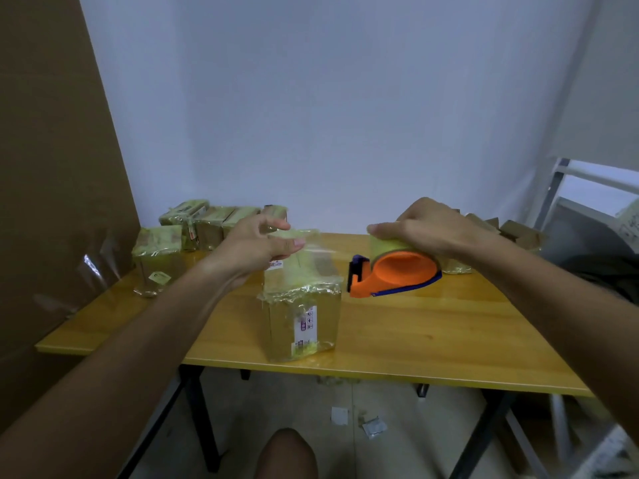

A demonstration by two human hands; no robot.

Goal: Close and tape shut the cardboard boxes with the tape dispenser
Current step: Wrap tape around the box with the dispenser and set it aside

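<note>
A yellow wooden table (432, 326) on black legs fills the middle of the frame. A large brown cardboard sheet (52, 160) leans at the left. Behind is a pale wall (328, 98). Paper scraps (373, 426) lie on the floor (432, 440), bottom centre. A bare knee (287, 454) shows at the bottom edge.

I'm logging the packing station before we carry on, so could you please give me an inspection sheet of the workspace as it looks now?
Surface: yellow wooden table on black legs.
Job's things: centre box upright near the front edge, wrapped in tape; orange tape dispenser on the table to its right.
Clutter: taped boxes grouped at back left; plain cardboard boxes at back right; paper scraps on the floor.
Grippers: left hand at the centre box's top, fingers loosely curled, grip unclear; right hand grips the dispenser's roll from above.
Cables: nothing seen.
Surroundings: white wall; brown board at left; metal frame at right.
</note>
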